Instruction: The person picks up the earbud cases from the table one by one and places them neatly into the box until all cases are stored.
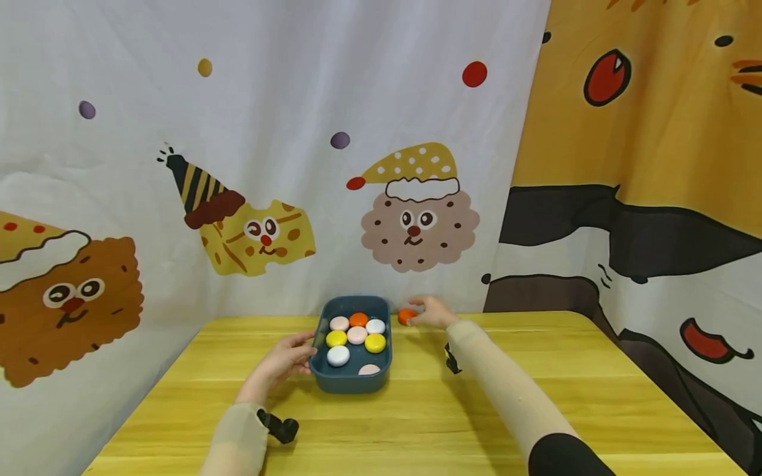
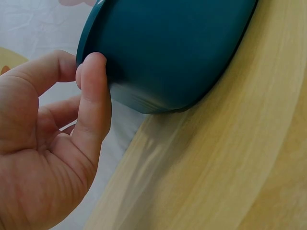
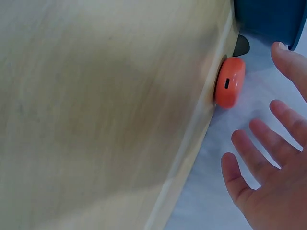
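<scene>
A dark blue rectangular box [image 1: 351, 385] stands on the table, with several round, smooth, pebble-like pieces inside in pink, orange, white and yellow. At its left side my left hand [image 1: 282, 360] pinches the rim between thumb and fingers, as the left wrist view shows at the box wall [image 2: 168, 52]. To the right of the box lies a round orange case [image 1: 407, 317], with a small black slot in its side in the right wrist view. My right hand [image 3: 273, 177] reaches beside this orange case, fingers spread and apart from it in that view.
The wooden table [image 1: 476, 423] ends at the back against a white cloth [image 1: 268, 99] printed with cartoon food. A dark rounded spot [image 3: 242, 45] shows between the box and the orange case. Each wrist wears a black strap mount [image 1: 278, 427].
</scene>
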`<state>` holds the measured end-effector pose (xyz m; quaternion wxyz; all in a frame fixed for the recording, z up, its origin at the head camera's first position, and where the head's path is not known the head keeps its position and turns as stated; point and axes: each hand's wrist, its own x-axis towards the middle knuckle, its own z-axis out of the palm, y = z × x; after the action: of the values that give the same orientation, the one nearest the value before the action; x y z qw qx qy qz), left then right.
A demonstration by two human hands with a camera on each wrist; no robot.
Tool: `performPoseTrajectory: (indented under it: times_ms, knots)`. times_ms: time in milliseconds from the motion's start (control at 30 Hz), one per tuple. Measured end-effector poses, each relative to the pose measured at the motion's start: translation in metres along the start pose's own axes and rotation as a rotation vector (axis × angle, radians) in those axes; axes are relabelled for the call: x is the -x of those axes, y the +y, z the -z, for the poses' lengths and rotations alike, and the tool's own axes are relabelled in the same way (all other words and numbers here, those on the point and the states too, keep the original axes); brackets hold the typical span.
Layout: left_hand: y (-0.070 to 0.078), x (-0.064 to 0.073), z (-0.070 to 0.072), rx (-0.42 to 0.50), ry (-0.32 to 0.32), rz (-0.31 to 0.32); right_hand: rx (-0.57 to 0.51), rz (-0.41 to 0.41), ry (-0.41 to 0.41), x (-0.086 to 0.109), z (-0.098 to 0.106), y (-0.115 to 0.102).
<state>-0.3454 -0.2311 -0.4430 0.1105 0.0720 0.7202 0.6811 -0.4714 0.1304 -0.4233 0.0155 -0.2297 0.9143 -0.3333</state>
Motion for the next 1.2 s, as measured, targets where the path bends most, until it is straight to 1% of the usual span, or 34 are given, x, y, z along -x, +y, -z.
performPoseTrajectory:
  times_ms: [167,333,567,900,1200]
  knots:
    - [-0.001,0.001,0.0,-0.006,0.011,0.001,-0.021,-0.014,0.011,-0.003,-0.003,0.002]
    - [0.0,0.001,0.0,-0.012,-0.008,-0.003,-0.052,-0.038,0.019,-0.007,-0.007,0.003]
    - [0.002,0.001,0.001,-0.006,-0.008,-0.015,-0.03,-0.029,0.012,-0.016,-0.013,0.006]
    - [0.001,0.001,0.003,0.003,-0.004,-0.004,-0.019,-0.019,0.007,-0.025,-0.02,0.007]
    - [-0.001,0.0,0.002,-0.008,-0.007,-0.013,-0.014,-0.033,0.013,-0.029,-0.023,0.007]
